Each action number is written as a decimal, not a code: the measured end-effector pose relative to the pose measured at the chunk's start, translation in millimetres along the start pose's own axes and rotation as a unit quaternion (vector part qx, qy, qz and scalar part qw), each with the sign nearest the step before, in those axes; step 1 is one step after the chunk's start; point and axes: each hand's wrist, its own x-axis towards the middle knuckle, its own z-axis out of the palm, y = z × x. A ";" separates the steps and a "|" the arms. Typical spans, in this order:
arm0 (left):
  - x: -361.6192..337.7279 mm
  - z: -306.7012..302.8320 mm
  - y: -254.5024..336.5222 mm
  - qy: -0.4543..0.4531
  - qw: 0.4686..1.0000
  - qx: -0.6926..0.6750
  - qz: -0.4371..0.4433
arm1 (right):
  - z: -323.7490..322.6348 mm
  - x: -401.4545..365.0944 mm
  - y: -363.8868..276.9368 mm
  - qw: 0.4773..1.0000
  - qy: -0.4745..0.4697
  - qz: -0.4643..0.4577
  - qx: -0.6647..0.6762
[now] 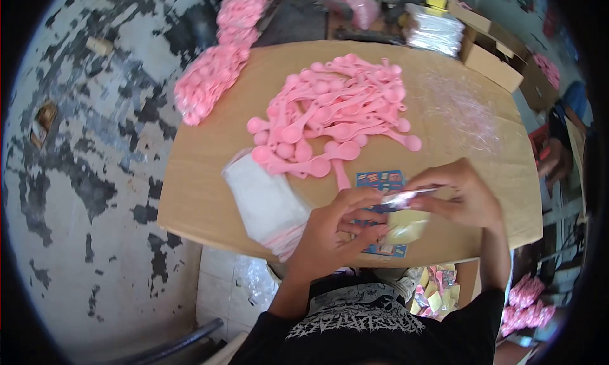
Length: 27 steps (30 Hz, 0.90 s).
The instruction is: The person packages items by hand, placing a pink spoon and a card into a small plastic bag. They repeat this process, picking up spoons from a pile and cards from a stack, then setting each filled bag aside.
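My left hand (333, 235) and my right hand (460, 194) meet at the near edge of a small wooden table (209, 175). Between them they grip a small clear plastic packet (409, 197), held edge-on, with a pale yellow piece (406, 227) just below it. Under the hands lies a blue printed card (380, 180). A heap of pink plastic spoons (336, 114) covers the table's middle, beyond both hands. A stack of clear plastic bags (266, 203) lies beside my left hand.
Bagged pink spoons (212, 76) hang over the table's far left corner. Cardboard boxes (491, 64) and wrapped packs (434, 29) stand at the back right. Another person (561, 143) sits at the right edge. More pink goods (526, 305) lie low right. Peeling floor to the left.
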 end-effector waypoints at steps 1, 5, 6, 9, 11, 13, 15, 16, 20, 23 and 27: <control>-12.3 -9.4 3.4 0.024 0.999 0.007 0.021 | -11.0 -3.7 -3.5 0.999 -0.035 0.032 -0.004; -71.6 -75.9 -4.3 0.158 0.955 0.223 0.112 | -54.4 -7.4 -17.3 0.919 -0.328 0.187 -0.113; -81.6 -92.5 -5.7 0.187 0.923 0.317 0.114 | -51.1 -1.1 -25.7 0.883 -0.368 0.229 -0.179; -93.0 -107.1 -23.3 0.187 0.849 0.488 0.085 | -6.7 19.9 -6.4 0.949 -0.212 0.059 -0.225; -92.6 -103.8 -34.7 0.178 0.829 0.525 0.074 | 33.5 48.1 -6.1 0.966 -0.146 0.015 -0.214; -91.5 -100.8 -37.7 0.189 0.833 0.513 0.079 | 72.4 82.3 -7.7 0.973 -0.131 0.018 -0.191; -91.3 -96.2 -39.6 0.197 0.836 0.506 0.081 | 102.3 104.6 -6.3 0.972 -0.148 0.035 -0.181; -91.1 -94.6 -39.7 0.202 0.835 0.506 0.083 | 113.4 113.8 -4.5 0.969 -0.162 0.040 -0.181; -88.6 -89.9 -38.3 0.240 0.839 0.481 0.086 | 119.5 130.0 9.2 0.973 -0.173 0.055 -0.143; -93.4 -96.1 -48.2 0.234 0.841 0.478 0.095 | 106.9 129.4 15.3 0.966 -0.221 0.071 -0.115; -94.2 -101.5 -50.3 0.209 0.835 0.500 0.096 | 91.7 111.5 21.9 0.987 -0.130 -0.008 -0.095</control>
